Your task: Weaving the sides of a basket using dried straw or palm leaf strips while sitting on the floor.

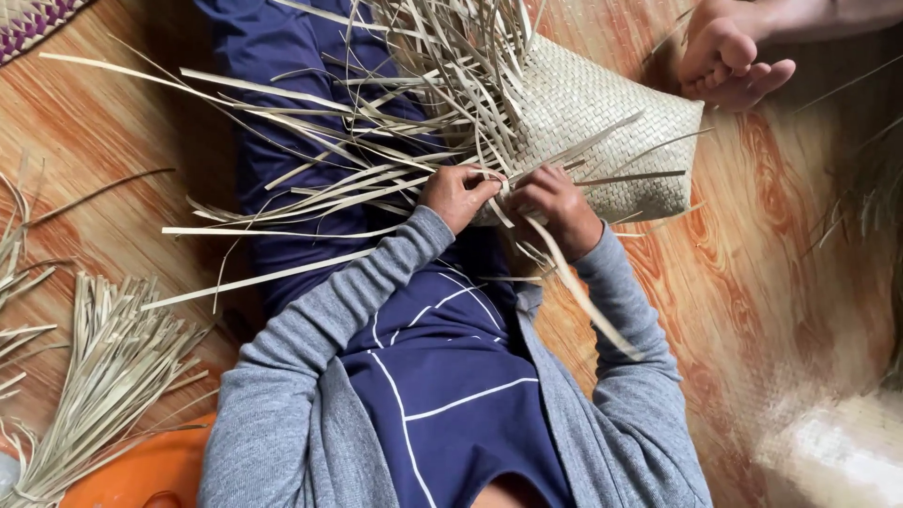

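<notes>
Woven basket [602, 132] of pale flat strips rests on your lap, its finished part tilted out over the wood-grain floor [781, 282] toward the top right, its unwoven strips [376, 141] fanning loose across your dark blue trousers [282, 85]. Your left hand [458, 195] and right hand [557, 202] meet at the open edge of the weave, almost touching; both sets of fingers are curled together and pinched on strips at that edge, though which strip each holds is hidden under your knuckles. One long strip [583, 292] trails down from your right hand over your grey sleeve [630, 348]. The likely trouble is slack: if either pinch loosens, the last crossings at the edge could spring open, since the dry strips look stiff. Pull too hard and a strip may crease or split at the fold. The loose ends are tangled over one another, so you could easily pick up the wrong one and break the pattern. A bare foot [729, 61] lies near the basket's far corner, and a spare bundle of strips [103, 376] sits at the left edge of the floor, well apart.
</notes>
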